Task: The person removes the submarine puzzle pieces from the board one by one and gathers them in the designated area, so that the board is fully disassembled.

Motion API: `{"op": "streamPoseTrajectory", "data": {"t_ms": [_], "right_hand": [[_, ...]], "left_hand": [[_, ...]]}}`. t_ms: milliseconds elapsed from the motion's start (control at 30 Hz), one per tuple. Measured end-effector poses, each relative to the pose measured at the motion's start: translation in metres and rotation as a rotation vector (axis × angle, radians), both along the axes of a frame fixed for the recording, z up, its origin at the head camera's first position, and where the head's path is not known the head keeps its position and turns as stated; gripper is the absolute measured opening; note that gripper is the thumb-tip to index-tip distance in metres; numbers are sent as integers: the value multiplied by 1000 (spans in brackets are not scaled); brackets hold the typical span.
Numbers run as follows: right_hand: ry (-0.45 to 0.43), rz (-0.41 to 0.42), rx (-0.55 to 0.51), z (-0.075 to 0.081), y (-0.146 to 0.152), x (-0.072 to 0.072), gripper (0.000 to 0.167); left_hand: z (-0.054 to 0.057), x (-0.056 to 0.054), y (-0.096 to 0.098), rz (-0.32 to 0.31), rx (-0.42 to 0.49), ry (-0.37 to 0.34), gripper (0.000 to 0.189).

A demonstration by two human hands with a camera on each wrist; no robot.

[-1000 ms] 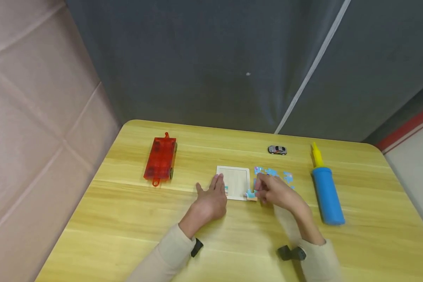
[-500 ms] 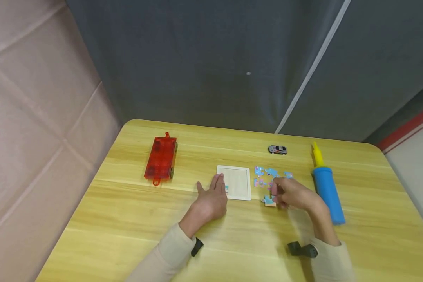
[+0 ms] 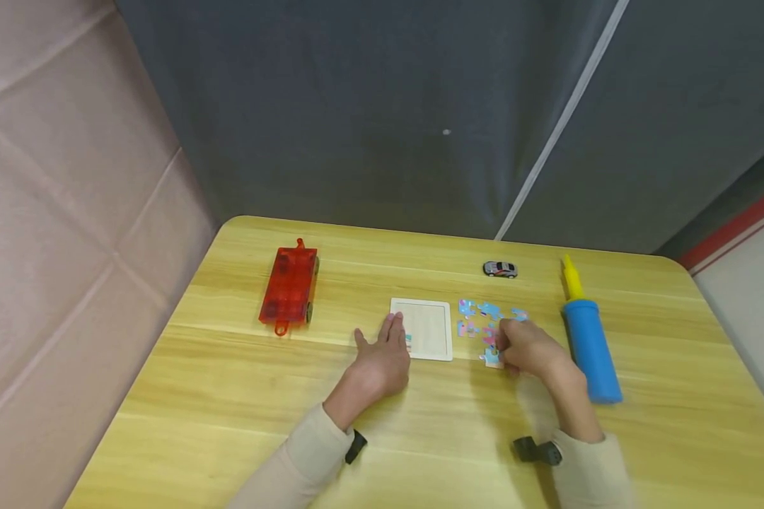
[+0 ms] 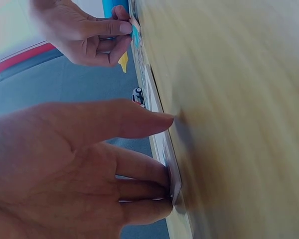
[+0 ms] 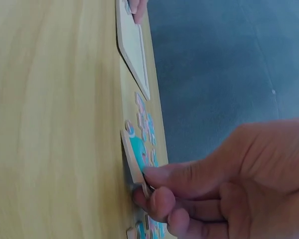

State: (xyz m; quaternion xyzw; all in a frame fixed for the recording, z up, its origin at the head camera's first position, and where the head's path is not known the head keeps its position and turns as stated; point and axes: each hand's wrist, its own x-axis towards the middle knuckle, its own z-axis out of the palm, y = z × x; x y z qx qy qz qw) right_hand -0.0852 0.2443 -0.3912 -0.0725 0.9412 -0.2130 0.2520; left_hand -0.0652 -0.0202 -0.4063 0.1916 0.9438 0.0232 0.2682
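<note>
A pale wooden puzzle tray lies flat on the table. My left hand rests on its left side, fingers fairly straight and thumb spread; a bit of a coloured piece shows beside the fingertips. Right of the tray, my right hand pinches a blue and tan puzzle piece between thumb and fingers. That piece is tilted just above the table in the right wrist view. Several loose puzzle pieces lie around it, some hidden behind the right hand.
On the left stands a red see-through toy wagon. A small silver toy car sits behind the pieces. At the right lies a blue hand pump with a yellow nozzle. A dark curtain hangs behind the table.
My right hand has moved right, from the tray's lower right corner to beside the loose pieces, with the puzzle piece still pinched. My left hand has stayed put on the tray.
</note>
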Motion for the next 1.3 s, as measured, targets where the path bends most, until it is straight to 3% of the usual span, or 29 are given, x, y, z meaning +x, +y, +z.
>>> {"op": "streamPoseTrajectory", "data": {"t_ms": [167, 300, 533, 733, 867, 967, 1100, 1167, 1233, 1300], "right_hand": [[36, -10, 61, -1, -6, 0, 11], [34, -21, 95, -21, 0, -6, 10], [49, -81, 221, -81, 20, -25, 8], [94, -79, 216, -94, 23, -28, 10], [96, -72, 211, -83, 18, -23, 12], [134, -50, 158, -47, -1, -8, 18], [287, 34, 20, 4, -45, 10, 21], [360, 91, -29, 10, -67, 11, 15], [385, 140, -67, 5, -87, 9, 4], [367, 171, -88, -5, -104, 6, 18]], "left_hand": [[-20, -5, 1, -1, 4, 11, 69], [-32, -9, 1, -5, -2, 19, 69], [-35, -9, 1, 14, 20, 14, 68], [-33, -8, 1, 22, 45, 14, 68], [-33, -9, 0, 20, 45, 16, 67], [-32, -8, 0, 23, 63, 15, 63], [-27, -9, -3, 5, 66, 36, 62], [-24, -10, -5, -15, 53, 52, 63], [-25, -13, -9, -35, 66, 49, 65], [-27, -16, -14, -50, 88, 43, 67]]}}
